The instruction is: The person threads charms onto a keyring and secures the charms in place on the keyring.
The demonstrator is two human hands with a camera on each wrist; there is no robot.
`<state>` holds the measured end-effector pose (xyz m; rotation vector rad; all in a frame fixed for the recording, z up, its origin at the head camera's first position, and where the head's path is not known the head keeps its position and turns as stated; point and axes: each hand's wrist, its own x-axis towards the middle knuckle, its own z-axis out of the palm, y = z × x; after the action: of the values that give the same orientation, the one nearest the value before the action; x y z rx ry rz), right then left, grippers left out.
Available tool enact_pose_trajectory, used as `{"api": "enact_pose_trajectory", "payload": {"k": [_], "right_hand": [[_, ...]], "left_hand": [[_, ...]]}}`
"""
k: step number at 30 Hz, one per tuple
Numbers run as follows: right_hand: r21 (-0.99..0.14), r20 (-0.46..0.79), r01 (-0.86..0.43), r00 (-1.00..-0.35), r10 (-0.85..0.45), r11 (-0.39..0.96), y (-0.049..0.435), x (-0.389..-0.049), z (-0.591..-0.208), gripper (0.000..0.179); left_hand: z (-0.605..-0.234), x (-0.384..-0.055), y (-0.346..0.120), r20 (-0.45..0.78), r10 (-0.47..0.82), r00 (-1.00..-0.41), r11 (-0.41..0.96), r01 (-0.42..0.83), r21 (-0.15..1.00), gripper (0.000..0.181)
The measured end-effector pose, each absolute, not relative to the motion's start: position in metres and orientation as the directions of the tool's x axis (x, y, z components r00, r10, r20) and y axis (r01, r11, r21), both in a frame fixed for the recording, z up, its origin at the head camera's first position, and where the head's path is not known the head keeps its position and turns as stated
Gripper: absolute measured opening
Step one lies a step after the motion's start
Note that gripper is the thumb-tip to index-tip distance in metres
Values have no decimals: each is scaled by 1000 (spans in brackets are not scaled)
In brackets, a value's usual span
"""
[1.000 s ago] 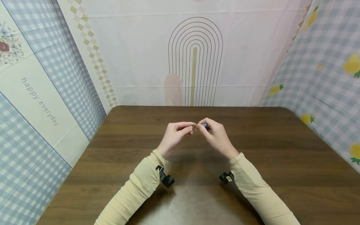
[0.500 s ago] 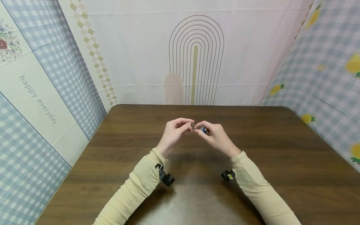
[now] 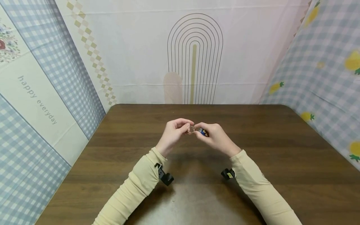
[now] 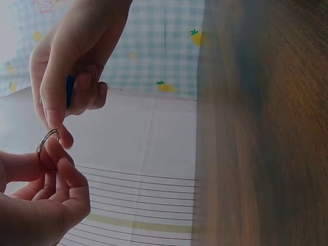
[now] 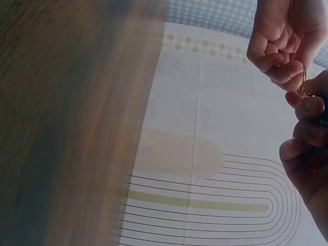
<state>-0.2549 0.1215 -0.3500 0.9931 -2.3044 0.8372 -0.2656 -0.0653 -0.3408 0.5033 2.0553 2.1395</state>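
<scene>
Held up over the wooden table (image 3: 140, 162), a thin metal key ring (image 3: 191, 129) is pinched between thumb and fingers of my left hand (image 3: 175, 132). In the left wrist view the key ring (image 4: 42, 145) shows two close loops of wire. My right hand (image 3: 216, 136) has its thumb and index fingertips right at the ring's edge. Within its curled fingers sits a small blue charm with yellow and white parts (image 3: 203, 132), mostly hidden by them. The right wrist view shows the key ring (image 5: 304, 77) edge-on between both hands, with short chain links beside it.
A black wrist camera (image 3: 166, 178) hangs under the left sleeve, another wrist camera (image 3: 227, 174) under the right. Behind the table's far edge hangs a white printed cloth (image 3: 135, 56). Checked cloths stand at the left (image 3: 42, 93) and right (image 3: 317, 84).
The right hand has shifted slightly down and its fingers have parted, so more of the blue charm shows. The key ring has turned and moved slightly left, still in the left hand's pinch.
</scene>
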Motion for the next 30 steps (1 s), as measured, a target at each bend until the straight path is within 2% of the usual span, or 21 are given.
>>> {"api": "enact_pose_trajectory", "payload": {"k": [9, 17, 23, 30], "right_hand": [[-317, 644, -769, -604, -469, 556, 121, -255, -350, 6], [-346, 617, -730, -650, -443, 589, 123, -257, -349, 21], [-309, 637, -743, -625, -452, 593, 123, -256, -349, 20], [-279, 641, -763, -600, -478, 583, 123, -256, -351, 19]], "left_hand": [[-340, -266, -62, 116, 338, -934, -24, 115, 993, 22], [-340, -265, -62, 138, 268, -954, -72, 123, 990, 27], [-342, -267, -62, 140, 239, -961, -51, 132, 990, 23], [-344, -269, -64, 100, 265, -959, -5, 103, 995, 20]]}}
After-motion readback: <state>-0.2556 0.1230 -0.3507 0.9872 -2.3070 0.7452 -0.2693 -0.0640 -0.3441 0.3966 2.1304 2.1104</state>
